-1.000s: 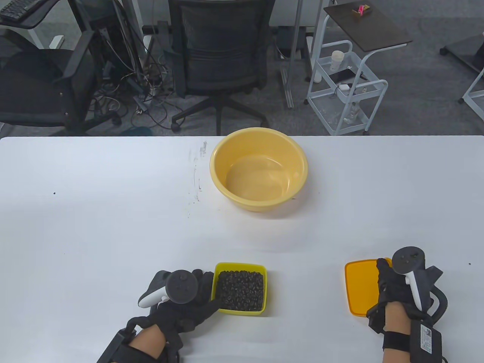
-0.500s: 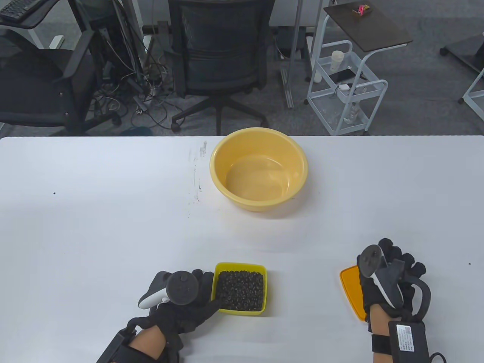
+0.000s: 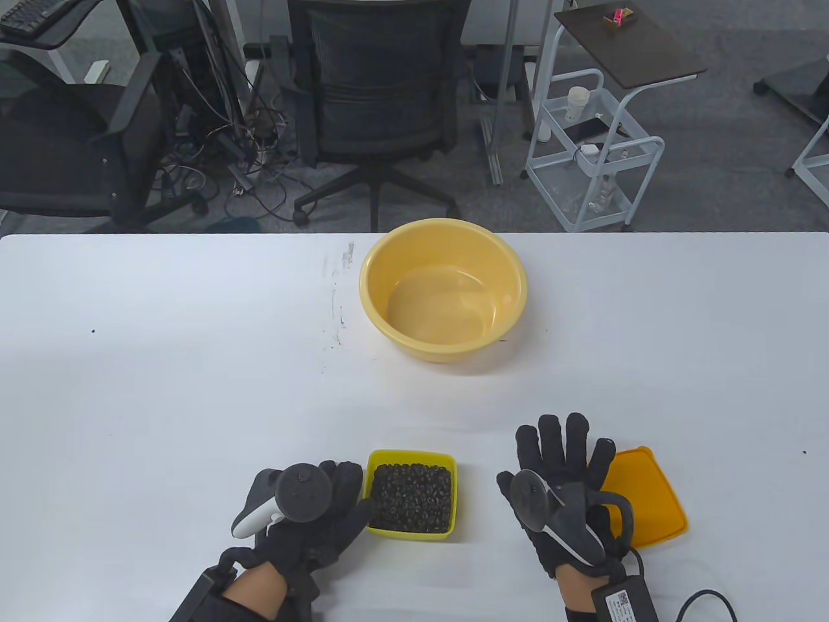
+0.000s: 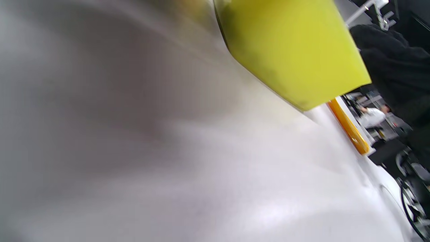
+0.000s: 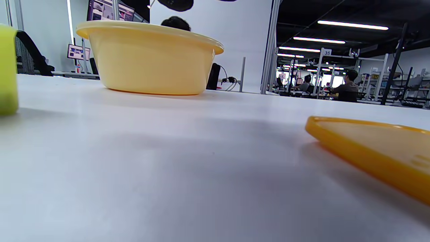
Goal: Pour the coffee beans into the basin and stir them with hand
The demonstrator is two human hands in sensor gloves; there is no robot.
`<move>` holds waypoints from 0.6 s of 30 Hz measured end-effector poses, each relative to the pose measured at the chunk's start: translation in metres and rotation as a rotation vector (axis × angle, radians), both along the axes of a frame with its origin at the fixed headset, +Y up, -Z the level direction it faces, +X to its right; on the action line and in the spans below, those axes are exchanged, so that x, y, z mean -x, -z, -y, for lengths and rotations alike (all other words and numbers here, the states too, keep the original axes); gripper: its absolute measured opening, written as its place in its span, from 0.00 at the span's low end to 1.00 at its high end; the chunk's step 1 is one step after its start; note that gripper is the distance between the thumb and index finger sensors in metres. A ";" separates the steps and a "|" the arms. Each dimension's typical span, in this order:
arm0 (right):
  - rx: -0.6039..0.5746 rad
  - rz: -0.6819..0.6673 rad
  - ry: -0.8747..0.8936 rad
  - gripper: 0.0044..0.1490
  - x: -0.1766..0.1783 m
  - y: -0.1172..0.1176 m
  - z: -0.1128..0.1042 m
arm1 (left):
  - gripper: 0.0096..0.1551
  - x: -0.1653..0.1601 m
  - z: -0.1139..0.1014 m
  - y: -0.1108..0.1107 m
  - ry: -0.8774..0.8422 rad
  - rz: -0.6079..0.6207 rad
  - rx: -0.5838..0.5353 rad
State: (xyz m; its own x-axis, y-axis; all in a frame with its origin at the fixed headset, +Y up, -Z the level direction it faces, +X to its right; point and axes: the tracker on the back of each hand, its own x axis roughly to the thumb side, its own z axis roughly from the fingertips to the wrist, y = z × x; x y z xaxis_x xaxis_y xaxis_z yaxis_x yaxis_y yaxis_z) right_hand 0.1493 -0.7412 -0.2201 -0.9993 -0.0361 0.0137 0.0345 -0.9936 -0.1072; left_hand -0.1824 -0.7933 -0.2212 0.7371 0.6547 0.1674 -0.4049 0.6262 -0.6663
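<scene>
The empty yellow basin (image 3: 443, 288) stands at the table's far middle, and it shows side-on as the basin (image 5: 147, 60) in the right wrist view. A yellow-green box (image 3: 412, 495) full of dark coffee beans sits near the front edge. My left hand (image 3: 353, 495) cups the box's left wall, fingers and thumb curled against it. The left wrist view shows only the box (image 4: 289, 47) close up. My right hand (image 3: 557, 447) lies flat with its fingers spread, between the box and the orange lid (image 3: 644, 499), holding nothing.
The orange lid (image 5: 376, 141) lies flat on the white table (image 3: 162, 389), just right of my right hand. An office chair (image 3: 375, 84) and a white trolley (image 3: 592, 155) stand beyond the table's far edge.
My right hand let go of the orange lid, opened and moved left; the lid now lies to its right. The left hand stayed at the box.
</scene>
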 end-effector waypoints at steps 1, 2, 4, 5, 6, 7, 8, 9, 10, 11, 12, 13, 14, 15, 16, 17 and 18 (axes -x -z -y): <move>-0.007 -0.010 -0.011 0.49 0.001 -0.001 0.001 | 0.54 -0.004 0.000 -0.001 0.030 -0.033 -0.012; -0.004 -0.014 -0.021 0.48 0.001 -0.001 0.000 | 0.53 -0.007 0.000 -0.002 0.049 -0.038 -0.018; -0.010 -0.011 -0.010 0.48 -0.002 -0.002 -0.001 | 0.46 -0.015 -0.002 -0.003 0.088 -0.054 -0.017; -0.011 -0.016 0.007 0.48 -0.003 -0.003 -0.001 | 0.42 -0.016 -0.004 -0.003 0.083 -0.087 -0.004; -0.006 -0.028 0.034 0.48 -0.004 -0.003 0.000 | 0.39 -0.017 -0.008 -0.002 0.089 -0.156 0.008; 0.002 -0.036 0.042 0.48 -0.005 -0.002 0.001 | 0.36 -0.018 -0.010 -0.001 0.100 -0.178 -0.008; 0.014 -0.035 0.039 0.48 -0.006 -0.003 0.001 | 0.34 -0.017 -0.015 0.002 0.160 -0.197 -0.044; 0.012 -0.036 0.039 0.47 -0.006 -0.003 0.001 | 0.34 -0.017 -0.018 0.003 0.179 -0.199 -0.059; 0.005 -0.045 0.048 0.47 -0.008 -0.004 0.000 | 0.33 -0.017 -0.024 0.004 0.206 -0.218 -0.078; 0.002 -0.057 0.064 0.47 -0.008 -0.005 0.000 | 0.34 -0.016 -0.031 0.005 0.217 -0.241 -0.096; 0.003 -0.064 0.076 0.47 -0.009 -0.005 -0.001 | 0.34 -0.014 -0.037 0.006 0.215 -0.262 -0.107; 0.004 -0.072 0.094 0.47 -0.009 -0.005 -0.001 | 0.35 -0.011 -0.046 0.009 0.206 -0.302 -0.119; 0.003 -0.075 0.103 0.47 -0.010 -0.005 -0.002 | 0.35 -0.008 -0.051 0.011 0.192 -0.323 -0.110; 0.002 -0.080 0.113 0.47 -0.011 -0.006 -0.003 | 0.36 -0.002 -0.055 0.015 0.186 -0.353 -0.062; -0.001 -0.083 0.121 0.47 -0.012 -0.005 -0.003 | 0.38 0.006 -0.058 0.020 0.130 -0.386 -0.001; 0.000 -0.086 0.125 0.47 -0.012 -0.005 -0.003 | 0.41 0.011 -0.058 0.023 0.075 -0.404 0.046; 0.002 -0.089 0.131 0.47 -0.014 -0.005 -0.003 | 0.46 0.018 -0.055 0.027 -0.084 -0.404 0.140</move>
State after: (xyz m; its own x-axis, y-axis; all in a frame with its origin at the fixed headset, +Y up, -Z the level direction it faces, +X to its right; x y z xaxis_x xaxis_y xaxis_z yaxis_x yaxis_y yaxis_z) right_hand 0.1628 -0.7379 -0.2151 -0.9903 0.0943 0.1020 -0.1047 -0.9892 -0.1024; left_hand -0.2006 -0.7379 -0.2479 0.6680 0.7113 -0.2186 -0.6966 0.4945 -0.5197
